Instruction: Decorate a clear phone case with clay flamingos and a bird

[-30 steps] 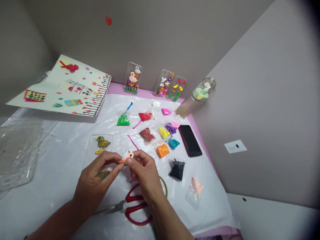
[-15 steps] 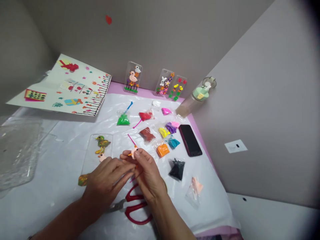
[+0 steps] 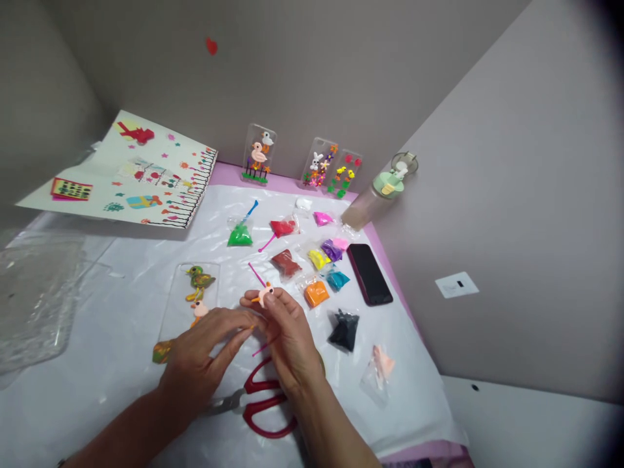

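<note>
Pale pink clay bird (image 3: 266,296), in the head view, sat between the thumb and fingers of the right hand (image 3: 292,338), the nearer of the two, which pinched it narrowly with its beak toward nine o'clock and its orange crest toward twelve. Part of it was hidden by the thumb, so its long axis could not be told. From the fingertips of the left hand (image 3: 207,341) it lay at one o'clock, just beside; those fingers were narrow, seemingly nipping a tiny orange piece (image 3: 252,327). On the white-covered tabletop (image 3: 414,396), scissors (image 3: 263,388) lay at six o'clock from the bird
</note>
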`<state>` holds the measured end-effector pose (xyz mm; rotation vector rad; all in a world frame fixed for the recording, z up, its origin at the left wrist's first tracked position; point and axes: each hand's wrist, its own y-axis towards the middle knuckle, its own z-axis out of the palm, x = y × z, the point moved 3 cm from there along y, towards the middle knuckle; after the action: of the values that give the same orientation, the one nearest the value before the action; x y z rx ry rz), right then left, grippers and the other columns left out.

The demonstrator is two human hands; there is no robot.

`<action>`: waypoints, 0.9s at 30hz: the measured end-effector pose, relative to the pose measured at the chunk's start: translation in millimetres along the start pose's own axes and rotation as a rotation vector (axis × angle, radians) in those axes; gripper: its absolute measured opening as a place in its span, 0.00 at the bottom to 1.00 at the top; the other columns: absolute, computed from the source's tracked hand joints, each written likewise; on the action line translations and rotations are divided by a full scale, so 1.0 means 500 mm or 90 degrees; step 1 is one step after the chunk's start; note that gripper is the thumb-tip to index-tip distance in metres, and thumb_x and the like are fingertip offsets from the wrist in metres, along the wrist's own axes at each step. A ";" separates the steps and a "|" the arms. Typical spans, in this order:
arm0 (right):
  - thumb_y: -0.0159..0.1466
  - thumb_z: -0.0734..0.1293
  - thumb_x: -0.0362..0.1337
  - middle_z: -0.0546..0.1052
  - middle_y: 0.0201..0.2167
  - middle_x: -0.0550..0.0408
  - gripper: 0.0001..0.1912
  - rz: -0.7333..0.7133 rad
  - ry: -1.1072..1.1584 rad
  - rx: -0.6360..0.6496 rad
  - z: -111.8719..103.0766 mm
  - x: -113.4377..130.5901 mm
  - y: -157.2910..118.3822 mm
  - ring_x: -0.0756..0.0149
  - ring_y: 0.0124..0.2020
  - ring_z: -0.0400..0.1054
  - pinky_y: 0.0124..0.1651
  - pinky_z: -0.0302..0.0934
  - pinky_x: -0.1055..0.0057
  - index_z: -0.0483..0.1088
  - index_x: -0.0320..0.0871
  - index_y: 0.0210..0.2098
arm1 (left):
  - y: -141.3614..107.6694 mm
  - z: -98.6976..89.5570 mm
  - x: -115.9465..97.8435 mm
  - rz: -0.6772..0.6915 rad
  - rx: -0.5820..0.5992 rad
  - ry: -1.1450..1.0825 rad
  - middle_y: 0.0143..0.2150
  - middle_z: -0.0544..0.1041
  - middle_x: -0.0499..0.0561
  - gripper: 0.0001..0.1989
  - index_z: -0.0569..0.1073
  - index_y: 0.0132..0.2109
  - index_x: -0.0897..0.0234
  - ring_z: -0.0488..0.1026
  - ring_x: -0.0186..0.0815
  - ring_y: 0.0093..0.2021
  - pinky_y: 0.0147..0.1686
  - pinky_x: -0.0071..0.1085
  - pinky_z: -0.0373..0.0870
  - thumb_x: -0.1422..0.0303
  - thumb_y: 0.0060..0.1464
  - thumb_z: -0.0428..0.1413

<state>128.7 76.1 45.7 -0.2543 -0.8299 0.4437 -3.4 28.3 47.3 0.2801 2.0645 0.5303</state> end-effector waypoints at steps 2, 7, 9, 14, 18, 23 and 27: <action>0.54 0.85 0.44 0.85 0.35 0.53 0.17 -0.020 -0.019 -0.014 -0.003 0.007 0.001 0.65 0.38 0.79 0.43 0.73 0.73 0.78 0.42 0.31 | 0.002 -0.010 -0.001 -0.037 -0.010 -0.018 0.39 0.87 0.45 0.05 0.79 0.44 0.55 0.85 0.35 0.39 0.44 0.26 0.80 0.69 0.67 0.58; 0.51 0.86 0.45 0.84 0.29 0.57 0.19 -0.030 -0.047 -0.020 -0.002 0.010 0.001 0.67 0.33 0.80 0.39 0.74 0.74 0.78 0.42 0.32 | 0.005 -0.029 0.008 -0.182 -0.038 -0.115 0.37 0.86 0.44 0.02 0.82 0.40 0.54 0.85 0.35 0.37 0.40 0.21 0.80 0.65 0.62 0.63; 0.51 0.86 0.46 0.84 0.28 0.57 0.20 -0.026 -0.050 -0.018 -0.001 0.010 0.000 0.68 0.31 0.80 0.37 0.74 0.75 0.78 0.43 0.32 | 0.008 -0.034 0.011 -0.230 -0.052 -0.158 0.34 0.85 0.43 0.02 0.83 0.36 0.54 0.84 0.34 0.35 0.38 0.20 0.80 0.64 0.59 0.64; 0.52 0.85 0.46 0.83 0.26 0.57 0.19 -0.022 -0.054 -0.014 -0.002 0.011 -0.001 0.70 0.29 0.78 0.35 0.74 0.77 0.78 0.42 0.32 | 0.020 -0.041 0.011 -0.256 -0.063 -0.154 0.23 0.75 0.41 0.11 0.77 0.25 0.56 0.73 0.29 0.24 0.27 0.18 0.72 0.64 0.56 0.63; 0.52 0.85 0.45 0.83 0.26 0.57 0.19 -0.019 -0.052 -0.006 -0.002 0.010 -0.001 0.69 0.29 0.78 0.35 0.73 0.77 0.79 0.42 0.32 | 0.014 -0.044 0.020 -0.310 -0.079 -0.159 0.23 0.75 0.42 0.12 0.77 0.24 0.57 0.71 0.29 0.23 0.24 0.19 0.71 0.61 0.54 0.64; 0.52 0.85 0.46 0.84 0.27 0.57 0.19 -0.019 -0.054 -0.003 -0.002 0.010 0.001 0.70 0.29 0.79 0.35 0.74 0.77 0.78 0.42 0.32 | 0.000 -0.039 0.036 -0.400 -0.090 -0.194 0.33 0.86 0.46 0.06 0.84 0.35 0.55 0.82 0.35 0.31 0.29 0.23 0.78 0.59 0.52 0.67; 0.51 0.86 0.45 0.83 0.26 0.58 0.19 -0.021 -0.053 -0.001 -0.003 0.010 0.002 0.70 0.28 0.78 0.34 0.74 0.77 0.78 0.42 0.32 | 0.000 -0.035 0.042 -0.456 -0.103 -0.234 0.37 0.88 0.48 0.10 0.84 0.40 0.55 0.85 0.39 0.36 0.32 0.26 0.80 0.58 0.51 0.68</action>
<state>132.5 79.3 47.8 -0.2247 -0.9142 0.4251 -29.2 32.3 39.5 -0.4220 1.6045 0.1781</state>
